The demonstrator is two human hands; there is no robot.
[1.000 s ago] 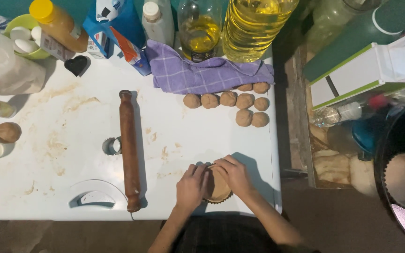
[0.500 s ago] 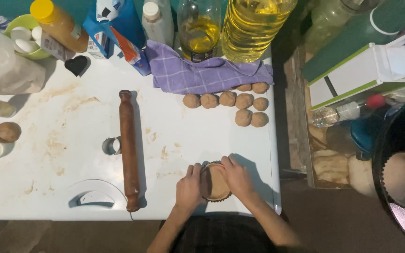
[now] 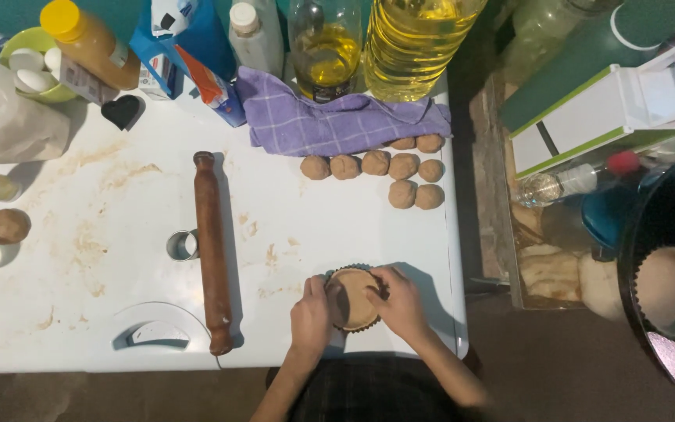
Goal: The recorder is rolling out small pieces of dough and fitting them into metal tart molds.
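Tart tin (image 3: 353, 299) rim part-hidden by hands

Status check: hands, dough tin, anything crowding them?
Left hand and right hand both on the dough-lined fluted tin. Tin flat on white table near its front edge. Rolling pin lies apart, clear.

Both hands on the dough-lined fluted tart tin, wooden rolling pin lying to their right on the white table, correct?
Not quite. In the head view the wooden rolling pin lies to the left of the hands, not right. The left hand and right hand are both on the dough-lined fluted tart tin.
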